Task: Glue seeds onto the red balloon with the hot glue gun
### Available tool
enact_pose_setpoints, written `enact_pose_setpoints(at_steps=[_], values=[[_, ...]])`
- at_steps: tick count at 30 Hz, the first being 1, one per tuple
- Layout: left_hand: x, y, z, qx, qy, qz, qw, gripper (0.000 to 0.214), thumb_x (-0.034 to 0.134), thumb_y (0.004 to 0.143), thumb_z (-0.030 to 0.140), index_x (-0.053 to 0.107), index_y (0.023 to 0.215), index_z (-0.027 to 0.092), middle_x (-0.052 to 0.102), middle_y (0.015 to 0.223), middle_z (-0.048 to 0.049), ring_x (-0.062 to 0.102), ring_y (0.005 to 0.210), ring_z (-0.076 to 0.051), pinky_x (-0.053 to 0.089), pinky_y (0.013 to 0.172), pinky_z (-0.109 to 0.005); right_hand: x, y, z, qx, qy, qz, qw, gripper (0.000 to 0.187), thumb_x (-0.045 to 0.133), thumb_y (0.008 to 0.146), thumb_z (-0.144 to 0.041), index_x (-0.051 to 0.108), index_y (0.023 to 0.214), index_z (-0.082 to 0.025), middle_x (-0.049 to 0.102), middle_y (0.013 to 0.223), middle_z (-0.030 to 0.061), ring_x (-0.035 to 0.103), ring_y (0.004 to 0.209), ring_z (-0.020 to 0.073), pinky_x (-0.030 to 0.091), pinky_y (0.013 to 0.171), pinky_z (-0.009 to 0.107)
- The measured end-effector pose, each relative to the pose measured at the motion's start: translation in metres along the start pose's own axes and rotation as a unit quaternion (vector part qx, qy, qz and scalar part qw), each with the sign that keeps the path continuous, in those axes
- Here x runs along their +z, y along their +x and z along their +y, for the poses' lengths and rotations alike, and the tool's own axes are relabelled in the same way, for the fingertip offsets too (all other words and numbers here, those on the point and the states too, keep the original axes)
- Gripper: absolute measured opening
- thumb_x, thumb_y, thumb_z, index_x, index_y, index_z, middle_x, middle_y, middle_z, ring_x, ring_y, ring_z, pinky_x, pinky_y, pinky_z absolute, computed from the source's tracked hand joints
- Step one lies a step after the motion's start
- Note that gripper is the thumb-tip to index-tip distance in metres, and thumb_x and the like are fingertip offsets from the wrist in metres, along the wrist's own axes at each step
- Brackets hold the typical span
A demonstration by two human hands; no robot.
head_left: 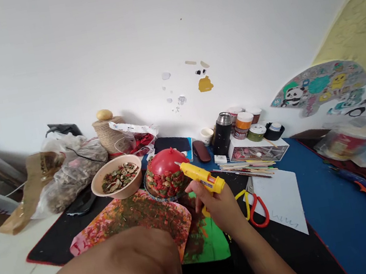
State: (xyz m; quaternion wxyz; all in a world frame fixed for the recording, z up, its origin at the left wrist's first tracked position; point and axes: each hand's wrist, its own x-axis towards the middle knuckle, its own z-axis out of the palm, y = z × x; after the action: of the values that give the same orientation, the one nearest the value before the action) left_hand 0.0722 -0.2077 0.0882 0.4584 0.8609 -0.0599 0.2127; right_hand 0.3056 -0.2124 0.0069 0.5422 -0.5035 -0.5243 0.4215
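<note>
Right hand [220,205] grips glue gun [199,173] mid-frame, likely light, best held behind nozzle [177,163]; left hand [128,270] curls lower left, contents unclear.

Glossy rubbery balloon [165,163], smooth plastic glue gun [196,173], rough fibrous twine [108,137], matt paper [282,197]

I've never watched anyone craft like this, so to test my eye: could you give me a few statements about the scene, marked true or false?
1. The right grip holds a glue gun. True.
2. The balloon is blue. False: it is red.
3. The black flask stands upright. True.
4. The scissors lie left of the glue gun. False: they lie to its right.
5. The white paper bears scribbled marks. True.
</note>
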Motion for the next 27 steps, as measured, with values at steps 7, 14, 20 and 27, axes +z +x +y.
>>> enact_pose_setpoints(at_steps=[7,14,20,27], values=[[-0.028,-0.019,-0.039,-0.074,-0.132,0.282,0.947,0.032,0.082,0.097,0.043,0.071,0.083,0.016,0.072,0.079,-0.0062,0.07,0.075,-0.019,0.058,0.07,-0.028,0.002,0.008,0.014,-0.019,0.079,-0.003,0.997,0.043,0.083,0.087,-0.067,0.086,0.092,-0.024,0.082,0.081,0.0063,0.077,0.077,0.0304,0.063,0.072,0.041],[-0.031,-0.018,-0.073,-0.108,-0.272,0.44,0.849,0.035,0.096,0.079,0.043,0.085,0.098,0.017,0.083,0.091,-0.0098,0.077,0.083,-0.024,0.06,0.076,-0.032,0.002,0.005,0.002,0.01,0.208,0.046,0.977,0.053,0.089,0.084,-0.07,0.088,0.114,-0.026,0.088,0.114,0.0107,0.081,0.114,0.0392,0.062,0.106,0.055],[-0.026,-0.014,-0.084,-0.123,-0.349,0.461,0.807,0.038,0.097,0.078,0.038,0.085,0.108,0.016,0.083,0.091,-0.008,0.075,0.077,-0.018,0.058,0.073,-0.025,0.004,0.005,0.008,0.063,0.269,0.066,0.959,0.058,0.091,0.082,-0.069,0.087,0.121,-0.026,0.087,0.123,0.011,0.078,0.124,0.0422,0.059,0.112,0.06],[-0.018,-0.008,-0.096,-0.133,-0.39,0.471,0.779,0.04,0.1,0.075,0.036,0.086,0.106,0.013,0.084,0.095,-0.0094,0.074,0.078,-0.018,0.057,0.072,-0.024,0.004,0.002,0.008,0.107,0.317,0.082,0.939,0.067,0.104,0.067,-0.061,0.087,0.12,-0.023,0.088,0.118,0.0095,0.077,0.126,0.0424,0.06,0.112,0.058]])
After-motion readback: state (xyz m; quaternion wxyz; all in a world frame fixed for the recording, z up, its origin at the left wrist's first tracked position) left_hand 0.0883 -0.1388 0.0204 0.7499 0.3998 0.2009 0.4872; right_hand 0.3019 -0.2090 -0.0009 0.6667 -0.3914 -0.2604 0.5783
